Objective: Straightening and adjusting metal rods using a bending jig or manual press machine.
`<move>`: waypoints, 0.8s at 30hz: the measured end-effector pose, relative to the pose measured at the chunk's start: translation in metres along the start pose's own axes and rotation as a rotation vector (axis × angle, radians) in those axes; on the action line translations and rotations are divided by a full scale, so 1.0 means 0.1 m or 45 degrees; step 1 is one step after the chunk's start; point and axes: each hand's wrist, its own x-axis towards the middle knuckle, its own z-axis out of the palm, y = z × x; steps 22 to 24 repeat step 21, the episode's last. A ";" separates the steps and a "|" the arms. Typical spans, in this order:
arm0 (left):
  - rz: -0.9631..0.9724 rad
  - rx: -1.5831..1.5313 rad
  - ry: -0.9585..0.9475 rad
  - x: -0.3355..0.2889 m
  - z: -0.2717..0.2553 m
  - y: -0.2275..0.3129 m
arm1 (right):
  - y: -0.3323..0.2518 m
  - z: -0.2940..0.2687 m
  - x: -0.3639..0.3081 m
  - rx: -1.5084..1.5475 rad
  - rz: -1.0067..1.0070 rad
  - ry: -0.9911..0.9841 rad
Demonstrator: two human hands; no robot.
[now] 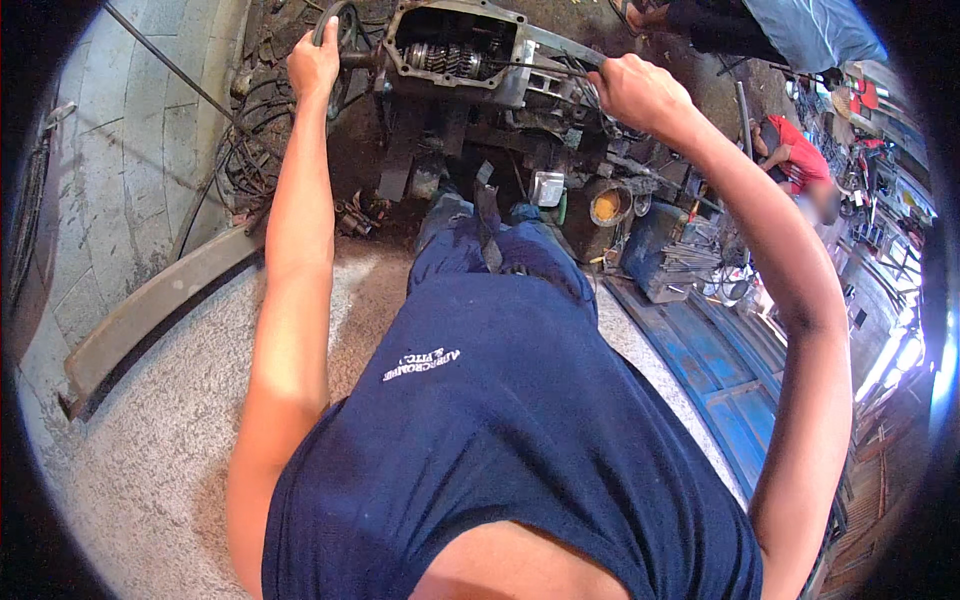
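A metal gearbox housing (518, 70) stands open at the top of the view, with a row of gears (440, 58) showing inside. My left hand (313, 66) is closed on the edge of a dark round wheel (349, 25) at the housing's left side. Some of its fingers are hidden behind the rim. On the right, my right hand (642, 95) is wrapped round a thin dark rod (545, 68). The rod runs left over the housing's edge, and its far end lies by the gears; whether it touches them I cannot tell.
Cables (262, 140) lie coiled at the left, above a curved beam (165, 300). A round can with orange contents (606, 207) and a blue container (652, 238) stand at the right, near blue metal panels (715, 365). A person in red (797, 152) crouches farther off.
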 end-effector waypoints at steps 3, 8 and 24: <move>0.066 -0.024 0.144 -0.18 -0.03 -0.08 | -0.02 0.02 -0.05 0.026 0.023 -0.001; 0.089 -0.053 0.134 -0.22 0.06 -0.05 | 0.15 0.35 -0.04 0.247 0.241 -0.008; 0.410 0.492 0.660 -0.52 0.25 -0.03 | 0.34 2.41 -2.34 1.538 0.708 0.495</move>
